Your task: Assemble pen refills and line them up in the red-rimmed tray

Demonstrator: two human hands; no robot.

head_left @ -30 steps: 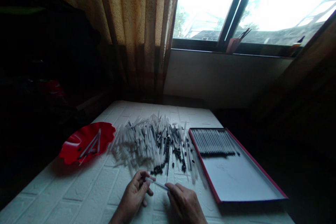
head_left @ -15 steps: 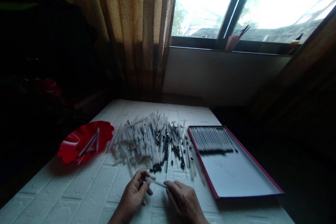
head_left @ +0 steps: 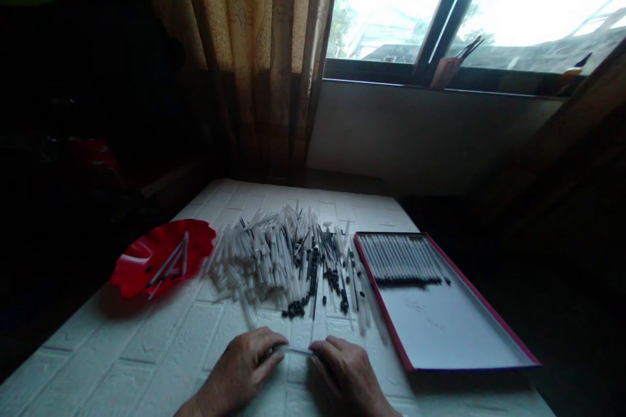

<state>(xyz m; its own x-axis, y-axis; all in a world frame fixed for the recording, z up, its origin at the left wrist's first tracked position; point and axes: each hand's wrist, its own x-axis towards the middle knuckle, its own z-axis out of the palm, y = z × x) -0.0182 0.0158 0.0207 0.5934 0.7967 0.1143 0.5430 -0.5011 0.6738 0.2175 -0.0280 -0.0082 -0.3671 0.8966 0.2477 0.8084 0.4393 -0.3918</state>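
Note:
My left hand (head_left: 254, 358) pinches one end of a slim, pale pen barrel (head_left: 298, 350), close above the near part of the table. At the other end of it, the fingers of my right hand (head_left: 345, 365) are closed. What the fingertips cover at each end is hidden. Just beyond my hands lies a heap of clear pen barrels (head_left: 274, 251), with dark refills (head_left: 332, 244) and small black caps (head_left: 295, 309) scattered along its right and near sides.
A red wavy-edged bowl (head_left: 130, 267) with a few pen parts stands at left. On the right, a shallow red-rimmed box lid (head_left: 440, 332) holds a row of pens (head_left: 401, 260). The white brick-patterned table (head_left: 161, 352) ends before a curtain (head_left: 264, 65) and a window (head_left: 386, 6).
My left hand has turned over the barrel, its fingers now closed together at the end. The barrel lies more level between both hands. The view has shifted slightly.

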